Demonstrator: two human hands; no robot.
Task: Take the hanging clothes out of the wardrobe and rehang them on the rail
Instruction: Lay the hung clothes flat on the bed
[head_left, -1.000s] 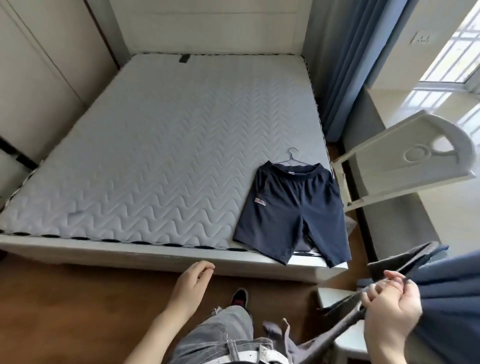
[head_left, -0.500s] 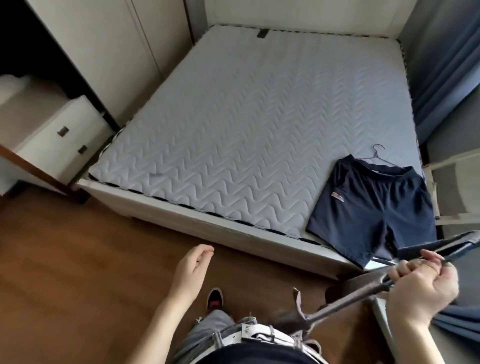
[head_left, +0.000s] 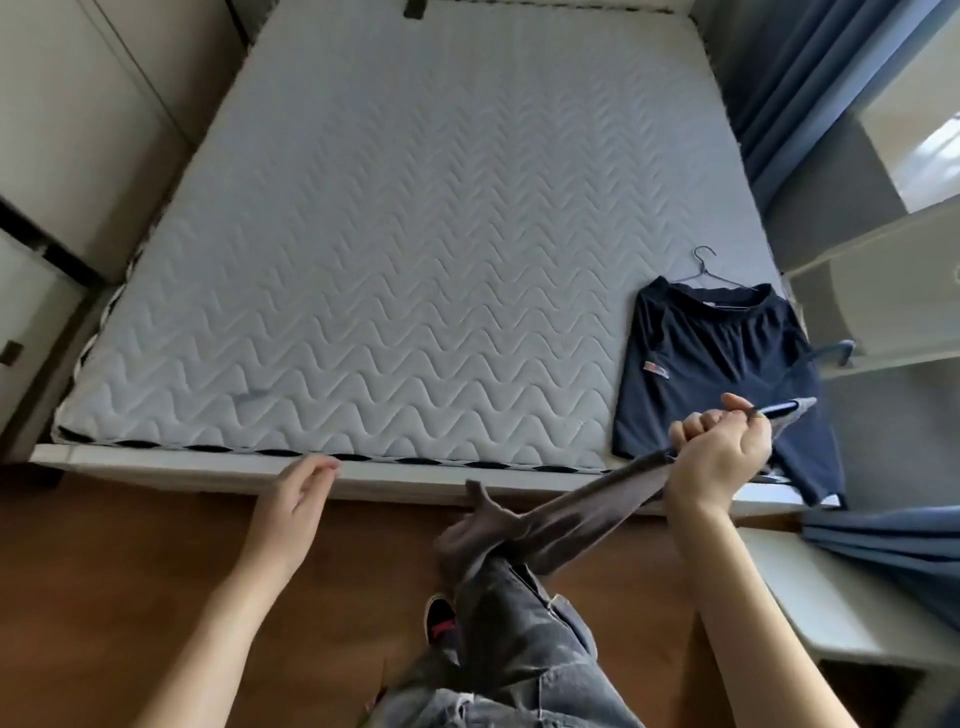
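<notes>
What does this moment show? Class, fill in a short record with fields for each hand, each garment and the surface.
right hand: closed on the grey garment and its hanger
left hand: open, empty, above the floor by the bed's edge
grey garment: stretched from the right hand down toward the person's leg
navy shorts: flat on the mattress, near right corner, on a wire hanger

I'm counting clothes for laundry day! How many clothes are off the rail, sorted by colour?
Navy: 1, the shorts lying on the bed, on a hanger.
Grey: 1, the garment gripped by the right hand.
Total: 2
</notes>
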